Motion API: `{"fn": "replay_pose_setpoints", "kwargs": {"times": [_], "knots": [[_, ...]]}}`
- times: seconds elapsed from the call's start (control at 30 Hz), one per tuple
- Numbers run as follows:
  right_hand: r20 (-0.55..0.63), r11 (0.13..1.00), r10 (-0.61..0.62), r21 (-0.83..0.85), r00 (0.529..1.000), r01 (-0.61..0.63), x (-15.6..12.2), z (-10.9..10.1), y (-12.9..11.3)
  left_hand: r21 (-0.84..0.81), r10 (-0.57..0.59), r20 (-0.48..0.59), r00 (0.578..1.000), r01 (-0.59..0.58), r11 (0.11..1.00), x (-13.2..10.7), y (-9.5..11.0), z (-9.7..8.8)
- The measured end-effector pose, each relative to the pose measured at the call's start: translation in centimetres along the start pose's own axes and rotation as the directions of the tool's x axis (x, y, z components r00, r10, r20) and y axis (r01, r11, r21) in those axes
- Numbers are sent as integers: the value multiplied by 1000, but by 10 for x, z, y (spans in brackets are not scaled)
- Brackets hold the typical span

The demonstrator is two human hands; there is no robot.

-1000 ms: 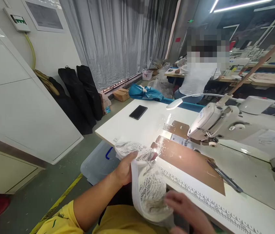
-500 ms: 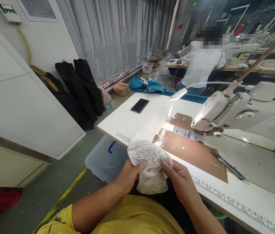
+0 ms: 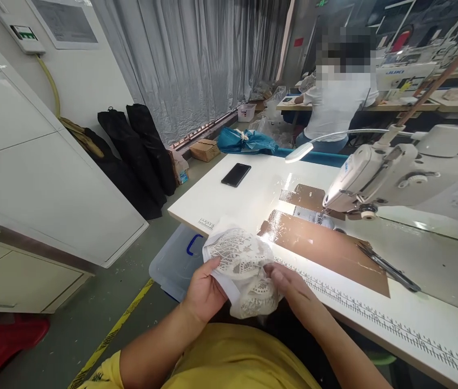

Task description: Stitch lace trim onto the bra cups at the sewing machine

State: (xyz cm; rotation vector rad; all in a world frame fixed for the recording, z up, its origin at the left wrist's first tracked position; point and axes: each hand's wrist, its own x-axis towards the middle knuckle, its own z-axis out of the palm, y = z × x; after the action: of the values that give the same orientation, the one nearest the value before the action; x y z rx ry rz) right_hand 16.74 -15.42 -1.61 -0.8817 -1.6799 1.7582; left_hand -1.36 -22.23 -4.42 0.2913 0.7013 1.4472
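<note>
white lace piece (image 3: 232, 254) is held at the near edge of the counter (image 3: 196, 202), in front of the wearer's yellow shirt (image 3: 237, 359). the left hand (image 3: 204, 292) grasps its side, thumb on the smooth white border and fingers curled underneath; the fingers of the right hand (image 3: 293, 286) pinch the opposite edge, bunching the cloth. openwork netting covers two rounded, cup-like swells, one above the other, the lower one creamier in tone.

just beyond, a glossy brown rectangular sheet (image 3: 326, 251) lies on the smooth white counter, with a slim metal tool (image 3: 389, 267) across its right end. printed ruler marks (image 3: 374, 319) run along the near edge. a hard, curved white sewing machine (image 3: 378, 173) stands past the sheet, and a flat black phone (image 3: 236, 175) lies further left. below the counter's corner sits a translucent plastic bin (image 3: 174, 256); behind the counter are a crinkled blue bundle (image 3: 247, 141) and a pleated silvery curtain (image 3: 196, 65).
</note>
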Motion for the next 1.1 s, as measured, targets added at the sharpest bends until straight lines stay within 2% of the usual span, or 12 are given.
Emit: {"fn": "replay_pose_setpoints", "kwargs": {"times": [0.07, 0.13, 0.27, 0.33, 0.43, 0.6, 0.73, 0.83, 0.97, 1.1], "knots": [[52, 1000, 23, -15, 998, -23, -8, 0, -3, -12, 32, -5, 999, -32, 999, -1, 1, 0], [18, 1000, 22, -7, 1000, -22, -13, 0, -4, -41, 26, 34, 999, -25, 999, -5, -3, 3], [67, 997, -5, -74, 998, 10, -18, -1, -5, -62, -125, 201, 972, 140, 988, -11, -21, 14], [73, 998, 8, -70, 997, -2, -19, -2, -3, -65, -185, 165, 969, 198, 978, -11, -28, 18], [30, 999, 50, -15, 998, -50, -21, -4, 2, -107, -191, 70, 979, 198, 974, -7, -33, 22], [-111, 981, 139, 148, 984, -122, -23, -5, 12, -146, -117, 36, 992, 121, 982, -4, -32, 25], [-175, 970, 176, 201, 969, -140, -22, -5, 13, -169, -137, 57, 989, 145, 975, -6, -27, 28], [-200, 971, 162, 206, 966, -121, -21, -7, 10, -216, -139, 56, 989, 148, 965, -7, -22, 30], [-236, 988, 110, 131, 965, -81, -20, -10, 11, -272, -172, 68, 983, 184, 945, -8, -17, 29], [-193, 991, 107, 98, 975, -89, -18, -12, 15, -322, -170, 71, 983, 184, 929, -8, -15, 28]]}}
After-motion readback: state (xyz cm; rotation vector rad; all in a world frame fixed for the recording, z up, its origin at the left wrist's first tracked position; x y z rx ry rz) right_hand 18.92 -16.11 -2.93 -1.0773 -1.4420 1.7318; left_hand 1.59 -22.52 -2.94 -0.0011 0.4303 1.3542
